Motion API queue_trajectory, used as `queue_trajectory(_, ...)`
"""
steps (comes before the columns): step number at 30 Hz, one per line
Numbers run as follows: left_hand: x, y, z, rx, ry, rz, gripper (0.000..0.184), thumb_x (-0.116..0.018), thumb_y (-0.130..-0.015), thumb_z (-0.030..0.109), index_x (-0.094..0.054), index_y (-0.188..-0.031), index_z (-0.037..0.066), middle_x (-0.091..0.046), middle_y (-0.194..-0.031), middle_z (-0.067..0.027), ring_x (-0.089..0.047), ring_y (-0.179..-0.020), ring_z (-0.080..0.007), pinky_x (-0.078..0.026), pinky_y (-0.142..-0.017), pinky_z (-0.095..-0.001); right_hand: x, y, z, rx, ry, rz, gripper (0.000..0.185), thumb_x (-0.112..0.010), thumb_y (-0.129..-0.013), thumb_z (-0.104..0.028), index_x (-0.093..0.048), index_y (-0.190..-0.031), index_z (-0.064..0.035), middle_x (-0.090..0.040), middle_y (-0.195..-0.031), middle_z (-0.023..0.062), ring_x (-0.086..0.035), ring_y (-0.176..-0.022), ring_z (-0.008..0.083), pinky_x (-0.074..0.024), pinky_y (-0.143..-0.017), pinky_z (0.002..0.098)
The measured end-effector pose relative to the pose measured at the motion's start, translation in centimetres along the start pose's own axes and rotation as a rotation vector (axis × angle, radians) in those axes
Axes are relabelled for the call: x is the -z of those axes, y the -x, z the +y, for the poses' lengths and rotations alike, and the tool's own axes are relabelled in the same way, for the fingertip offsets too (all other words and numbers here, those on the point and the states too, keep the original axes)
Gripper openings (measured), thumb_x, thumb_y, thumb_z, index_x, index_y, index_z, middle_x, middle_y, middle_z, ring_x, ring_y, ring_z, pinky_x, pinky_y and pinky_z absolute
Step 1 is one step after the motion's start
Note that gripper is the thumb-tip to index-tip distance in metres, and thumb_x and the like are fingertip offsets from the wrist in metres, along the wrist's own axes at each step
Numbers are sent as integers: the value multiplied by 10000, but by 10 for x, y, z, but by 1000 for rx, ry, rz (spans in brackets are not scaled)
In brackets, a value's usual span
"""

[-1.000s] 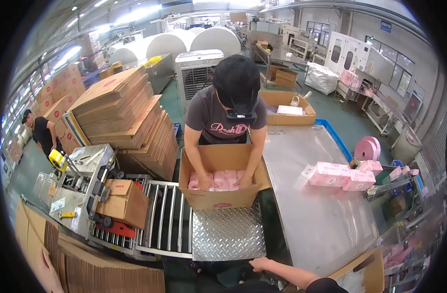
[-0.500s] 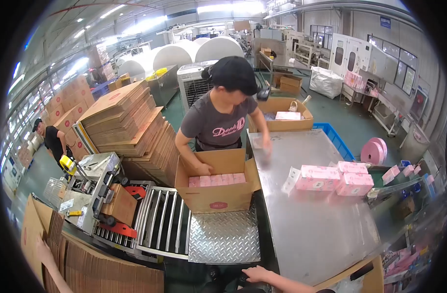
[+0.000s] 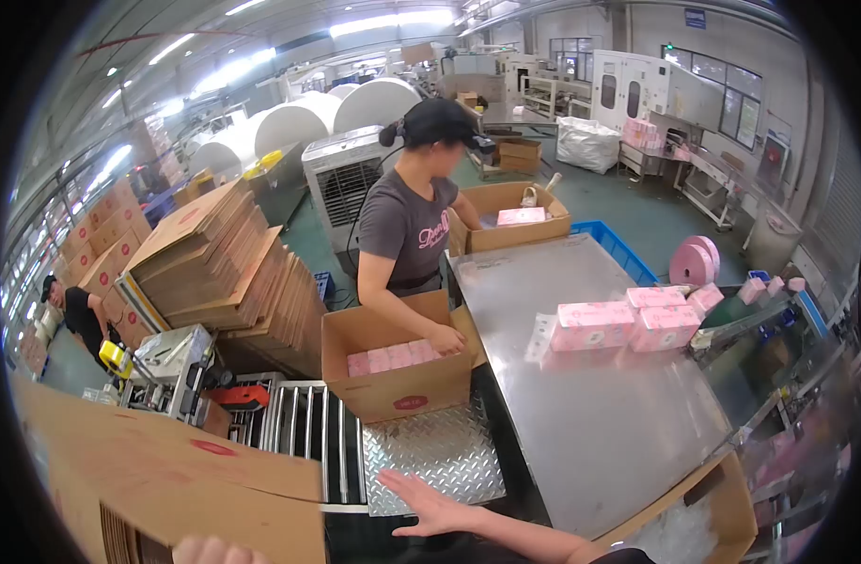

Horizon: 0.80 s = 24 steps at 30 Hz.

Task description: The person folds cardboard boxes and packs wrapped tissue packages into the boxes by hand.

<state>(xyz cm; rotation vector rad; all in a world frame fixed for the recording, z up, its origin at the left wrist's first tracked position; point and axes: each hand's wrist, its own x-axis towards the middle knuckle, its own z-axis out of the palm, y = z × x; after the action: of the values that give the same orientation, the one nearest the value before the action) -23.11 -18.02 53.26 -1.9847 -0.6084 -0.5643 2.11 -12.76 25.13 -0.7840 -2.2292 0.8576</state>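
A flattened cardboard box (image 3: 195, 475) with red printing fills the lower left, in front of the stack of flat cartons. My left hand (image 3: 216, 553) is closed at its bottom edge, only the knuckles showing. Fingers spread, my right hand (image 3: 426, 503) hovers over the near part of the diamond-plate platform (image 3: 440, 442), to the right of that cardboard, and holds nothing. An open carton (image 3: 407, 399) with pink packs (image 3: 390, 356) inside stands at the platform's far end. A co-worker's hand rests at its right side.
The steel table (image 3: 553, 414) on the right bears several pink tissue packs (image 3: 595, 326). A roller conveyor (image 3: 308, 437) lies left of the platform. The co-worker (image 3: 407, 216) reaches into a rear carton (image 3: 506, 230). Another open box (image 3: 731, 512) sits at the lower right.
The flattened box has come up off the stack with my left hand, toward the middle. My right hand has moved left and forward, fingers spreading. The co-worker has turned toward the rear carton.
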Motion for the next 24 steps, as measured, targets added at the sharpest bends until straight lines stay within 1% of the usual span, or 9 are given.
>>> queue_trajectory(2,-36,48,-30,16,199,392,489,-439,-975,427,-422,-645,67,-428,-540,-53,-422,-444,-199,-305,-430,-323,8,-6,15,-54,77,-46,909,-716,-829,-327,-185,-1541,-132,-373,-1506,152,-319,-1422,314,-235,-1147,595)
queue_trajectory(5,-99,178,-54,842,311,501,392,-470,-957,336,-446,-666,74,-422,-572,-27,-442,-507,-173,-333,-489,-291,12,12,74,-96,277,-163,567,-727,-792,-263,-555,-1314,-126,-608,-1290,83,-548,-1223,290,-390,-1086,449)
queue_trajectory(7,-177,291,-53,1179,226,715,383,-432,-1008,294,-443,-686,86,-413,-579,-22,-415,-506,-166,-334,-502,-296,64,11,25,-423,144,96,311,-737,-778,-249,-678,-1048,-107,-685,-1101,64,-620,-1084,278,-450,-1007,384)
queue_trajectory(9,-218,358,-30,1702,-103,447,417,-392,-1050,301,-425,-705,68,-409,-588,-30,-417,-527,-172,-371,-554,-343,83,16,41,-418,350,258,260,-764,-760,-293,-688,-938,-118,-680,-1019,65,-617,-1077,259,-440,-1003,411)
queue_trajectory(11,-198,324,6,2035,328,724,308,-482,-1005,199,-478,-750,26,-464,-615,-61,-525,-642,-206,-437,-662,-351,90,16,57,-280,646,483,283,-781,-751,-352,-680,-896,-131,-666,-959,53,-607,-1085,232,-378,-1059,466)
queue_trajectory(15,-200,297,58,1058,88,-403,252,-644,-895,297,-644,-827,54,-588,-710,-60,-569,-762,-228,-435,-864,-419,65,17,103,-721,512,619,606,-757,-755,-521,-624,-1122,-57,-445,-1391,195,-261,-1424,371,-142,-1090,707)
queue_trajectory(18,-194,283,53,1054,445,-601,182,-693,-818,269,-683,-776,92,-661,-803,-32,-592,-836,-248,-390,-940,-403,54,-4,97,-877,426,949,970,-792,-737,-488,-349,-1433,23,-157,-1539,280,-100,-1465,414,-92,-1140,652)
queue_trajectory(22,-206,300,8,1205,921,-1012,467,-658,-834,415,-684,-1181,104,-712,-917,-28,-648,-891,-243,-469,-850,-382,26,16,114,-948,-25,1021,1300,-851,-710,-348,94,-1496,73,-20,-1572,287,-52,-1482,367,-106,-1208,393)
queue_trajectory(24,-215,301,5,1167,761,-1004,449,-652,-843,424,-689,-1144,93,-703,-852,-78,-670,-838,-280,-514,-773,-391,19,39,105,-893,-161,977,1285,-840,-717,-324,104,-1493,76,-27,-1573,283,-57,-1483,353,-114,-1205,381)
